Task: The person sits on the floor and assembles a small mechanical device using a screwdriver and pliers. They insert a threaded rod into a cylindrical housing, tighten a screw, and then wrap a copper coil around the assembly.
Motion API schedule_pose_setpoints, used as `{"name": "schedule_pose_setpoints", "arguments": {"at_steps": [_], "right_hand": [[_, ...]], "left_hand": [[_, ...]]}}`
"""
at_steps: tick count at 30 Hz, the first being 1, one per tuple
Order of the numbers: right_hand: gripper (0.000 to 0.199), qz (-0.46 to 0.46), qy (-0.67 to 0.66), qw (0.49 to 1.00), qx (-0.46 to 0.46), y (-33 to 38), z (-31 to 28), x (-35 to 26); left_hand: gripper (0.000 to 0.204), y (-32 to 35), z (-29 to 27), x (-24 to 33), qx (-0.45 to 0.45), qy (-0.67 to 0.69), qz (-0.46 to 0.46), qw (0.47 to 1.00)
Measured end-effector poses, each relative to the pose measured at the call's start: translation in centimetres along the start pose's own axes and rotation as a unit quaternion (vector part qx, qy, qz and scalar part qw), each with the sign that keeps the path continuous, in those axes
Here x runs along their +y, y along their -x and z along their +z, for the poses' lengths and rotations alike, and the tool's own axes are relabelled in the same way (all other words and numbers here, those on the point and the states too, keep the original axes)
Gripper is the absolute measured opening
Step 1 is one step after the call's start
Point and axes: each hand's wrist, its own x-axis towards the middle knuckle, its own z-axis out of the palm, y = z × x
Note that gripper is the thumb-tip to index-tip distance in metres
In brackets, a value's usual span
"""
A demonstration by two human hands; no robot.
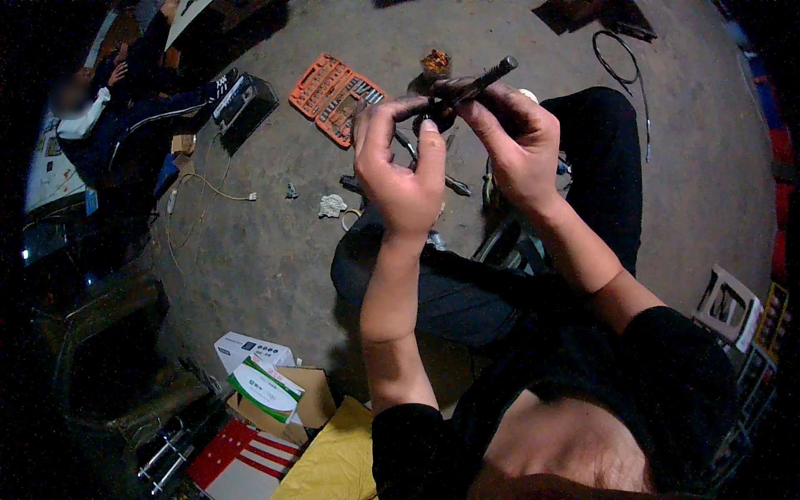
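Holding a dark metal rod (477, 83) at twelve o'clock, the left hand (402, 171) pinches its lower end with closed fingers while the right hand (518, 142) grips the shaft. Steady, even support likely prevents slipping. An orange socket set (333, 96) lies at eleven o'clock.

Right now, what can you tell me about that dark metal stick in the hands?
The metal rod is dark, greasy-looking and slim, with a thicker ridged end pointing up and to the right. It tilts above the concrete floor. The right hand grips its lower part, and the left hand pinches something small and dark at its base.
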Motion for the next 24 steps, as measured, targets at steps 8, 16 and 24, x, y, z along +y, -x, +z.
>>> {"name": "schedule_pose_setpoints", "arguments": {"at_steps": [8, 16, 24], "right_hand": [[0.024, 0.095, -0.054, 0.994, 0.007, -1.1, -1.2, 0.8], [0.024, 0.156, -0.299, 0.936, 0.097, -2.6, -3.3, 2.5], [0.021, 0.158, -0.158, 0.968, 0.117, -2.2, -3.2, 3.9]], "left_hand": [[0.006, -0.3, -0.9, 0.2, 0.052, 0.069, -0.108, 0.990], [0.007, -0.3, -1.5, -0.2, 0.060, 0.127, -0.075, 0.987], [0.006, -0.1, -0.7, -0.7, 0.056, 0.034, 0.022, 0.998]]}}
